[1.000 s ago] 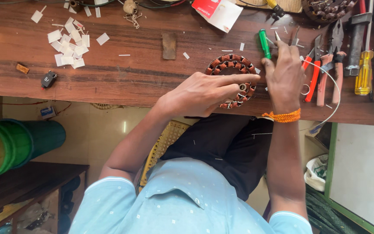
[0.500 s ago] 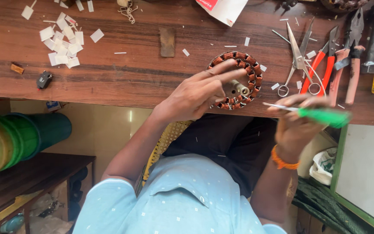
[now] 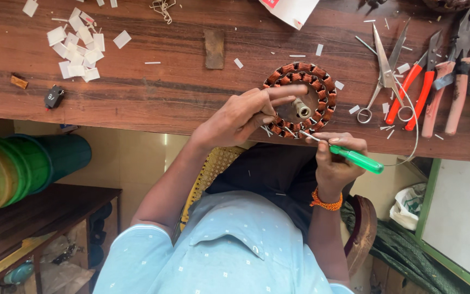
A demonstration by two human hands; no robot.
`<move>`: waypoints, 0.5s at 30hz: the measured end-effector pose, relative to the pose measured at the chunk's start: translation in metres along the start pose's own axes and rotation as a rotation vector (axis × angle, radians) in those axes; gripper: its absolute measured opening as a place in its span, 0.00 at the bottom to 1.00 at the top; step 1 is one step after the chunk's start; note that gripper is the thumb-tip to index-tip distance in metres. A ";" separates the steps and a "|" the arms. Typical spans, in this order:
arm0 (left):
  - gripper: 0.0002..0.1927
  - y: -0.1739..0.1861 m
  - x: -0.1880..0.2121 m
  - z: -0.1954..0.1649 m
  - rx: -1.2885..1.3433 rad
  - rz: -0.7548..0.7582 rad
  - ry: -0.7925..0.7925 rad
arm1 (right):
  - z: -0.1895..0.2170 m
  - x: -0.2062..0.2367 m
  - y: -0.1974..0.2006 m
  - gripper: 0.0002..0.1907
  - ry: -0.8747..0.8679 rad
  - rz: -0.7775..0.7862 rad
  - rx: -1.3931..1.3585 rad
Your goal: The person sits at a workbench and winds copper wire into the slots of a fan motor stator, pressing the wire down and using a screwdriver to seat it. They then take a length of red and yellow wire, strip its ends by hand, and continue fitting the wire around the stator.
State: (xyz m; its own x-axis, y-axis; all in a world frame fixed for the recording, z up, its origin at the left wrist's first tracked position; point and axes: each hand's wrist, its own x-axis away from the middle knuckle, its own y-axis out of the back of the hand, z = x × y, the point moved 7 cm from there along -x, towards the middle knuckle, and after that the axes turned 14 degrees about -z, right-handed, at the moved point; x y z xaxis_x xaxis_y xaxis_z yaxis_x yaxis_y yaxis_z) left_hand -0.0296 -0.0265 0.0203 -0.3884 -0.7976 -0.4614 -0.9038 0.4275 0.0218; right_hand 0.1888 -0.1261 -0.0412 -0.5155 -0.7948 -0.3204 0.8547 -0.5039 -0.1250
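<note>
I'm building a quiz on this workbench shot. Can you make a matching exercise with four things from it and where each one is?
Things:
1. green-handled screwdriver
2. copper-wound stator
3. scissors
4. white paper pieces

Places:
A. lying on the wooden bench, right of the stator in the picture
B. scattered at the picture's upper left
C. held in the right hand, tip at the stator's near edge
D. under the fingers of the left hand

Pairs: 1-C, 2-D, 3-A, 4-B
</note>
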 end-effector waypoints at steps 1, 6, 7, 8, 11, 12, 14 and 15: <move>0.14 0.000 0.001 0.003 -0.009 0.022 0.017 | -0.001 0.000 0.001 0.14 -0.015 -0.001 0.004; 0.14 0.002 0.004 0.010 -0.038 0.079 0.085 | -0.004 0.001 0.003 0.16 -0.051 0.041 -0.026; 0.14 0.002 0.004 0.008 -0.050 0.083 0.058 | -0.004 0.001 0.004 0.16 -0.052 0.050 -0.033; 0.14 0.003 0.004 0.007 -0.061 0.086 0.030 | -0.004 0.000 0.004 0.16 -0.052 0.060 -0.040; 0.13 0.002 0.003 0.006 -0.105 0.095 0.021 | -0.006 -0.001 0.005 0.16 -0.050 0.073 -0.041; 0.13 0.001 0.002 0.007 -0.122 0.098 0.030 | -0.006 -0.001 0.006 0.16 -0.049 0.074 -0.039; 0.12 0.001 0.002 0.005 -0.135 0.096 0.021 | -0.006 -0.002 0.006 0.16 -0.064 0.082 -0.055; 0.12 0.001 0.002 0.005 -0.142 0.096 0.017 | -0.006 -0.002 0.006 0.16 -0.072 0.085 -0.063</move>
State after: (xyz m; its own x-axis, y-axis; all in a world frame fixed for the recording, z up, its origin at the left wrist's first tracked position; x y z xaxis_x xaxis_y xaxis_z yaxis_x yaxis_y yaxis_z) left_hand -0.0304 -0.0254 0.0150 -0.4761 -0.7637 -0.4360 -0.8782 0.4386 0.1906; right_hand 0.1958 -0.1251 -0.0472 -0.4420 -0.8573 -0.2640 0.8966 -0.4132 -0.1593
